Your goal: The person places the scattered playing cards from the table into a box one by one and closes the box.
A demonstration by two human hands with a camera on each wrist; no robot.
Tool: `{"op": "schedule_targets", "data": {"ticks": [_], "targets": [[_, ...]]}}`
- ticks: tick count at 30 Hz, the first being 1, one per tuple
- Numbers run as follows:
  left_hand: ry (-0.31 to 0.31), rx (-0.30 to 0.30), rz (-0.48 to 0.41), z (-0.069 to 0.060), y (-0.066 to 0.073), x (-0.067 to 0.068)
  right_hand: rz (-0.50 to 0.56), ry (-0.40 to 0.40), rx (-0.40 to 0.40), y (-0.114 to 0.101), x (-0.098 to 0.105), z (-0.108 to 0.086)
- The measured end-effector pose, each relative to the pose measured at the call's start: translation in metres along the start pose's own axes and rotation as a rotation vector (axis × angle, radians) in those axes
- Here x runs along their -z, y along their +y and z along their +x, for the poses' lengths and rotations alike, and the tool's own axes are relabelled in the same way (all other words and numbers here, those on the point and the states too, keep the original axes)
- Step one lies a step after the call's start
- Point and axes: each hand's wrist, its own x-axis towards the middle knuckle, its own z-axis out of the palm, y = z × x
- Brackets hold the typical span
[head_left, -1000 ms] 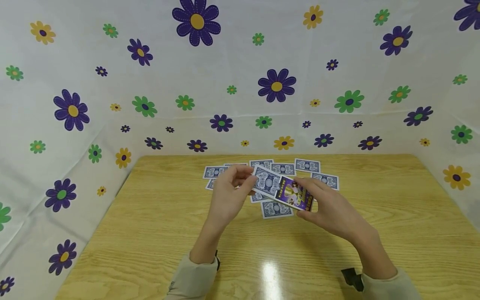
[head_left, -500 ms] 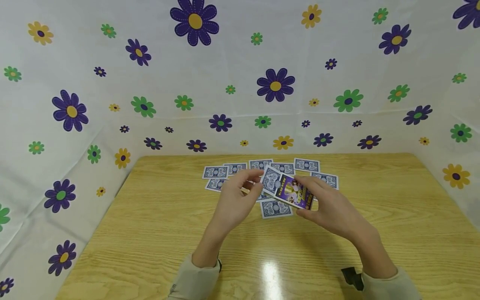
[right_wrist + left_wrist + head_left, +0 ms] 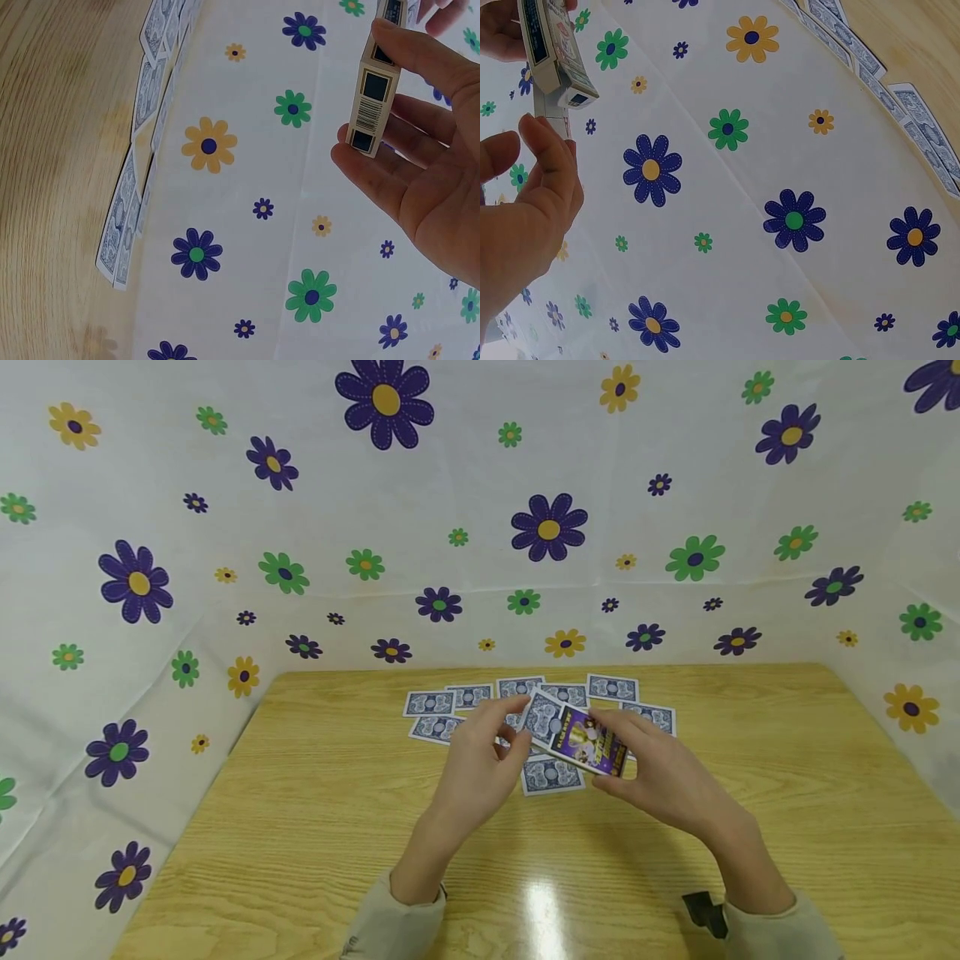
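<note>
A purple card box (image 3: 592, 741) with yellow lettering is held in my right hand (image 3: 667, 777), thumb on its near edge and fingers along its far edge. Blue-backed playing cards (image 3: 543, 718) stick partly out of the box's left end. My left hand (image 3: 480, 768) holds the protruding end of these cards between curled fingers and thumb. In the left wrist view, a flap (image 3: 579, 96) hangs open at the box's mouth, close to the left fingertips. The right wrist view shows the box's barcoded closed end (image 3: 368, 112) between the right thumb and fingers.
Several face-down cards lie spread on the wooden table (image 3: 300, 827) behind and below the hands, including a near card (image 3: 552, 775) and a right-hand card (image 3: 652, 718). A flowered white cloth (image 3: 450, 485) stands along the back and sides.
My left hand has moved right toward the box, and the cards have slid deeper into it, with less of them showing. The right hand and the box stay nearly still.
</note>
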Motion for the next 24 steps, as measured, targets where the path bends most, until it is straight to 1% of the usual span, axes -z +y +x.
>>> {"op": "schedule_targets", "data": {"ticks": [5, 9, 17, 20, 24], "targets": [[-0.012, -0.013, -0.014, -0.0011, 0.0014, -0.0030, 0.002, 0.004, 0.011, 0.0009, 0.0002, -0.0003], [-0.036, -0.014, -0.001, -0.0019, 0.0036, -0.0044, 0.005, 0.012, 0.022, 0.0019, 0.0001, -0.0005], [-0.090, 0.008, 0.043, -0.0036, 0.0057, -0.0060, 0.008, 0.012, 0.020, 0.0014, -0.0003, 0.0001], [-0.114, 0.000, 0.058, -0.0040, 0.0065, -0.0065, 0.009, 0.013, 0.024, 0.0013, -0.0005, -0.0002], [-0.159, -0.004, 0.064, -0.0049, 0.0073, -0.0073, 0.004, 0.018, 0.033, 0.0017, -0.0007, -0.0007]]}}
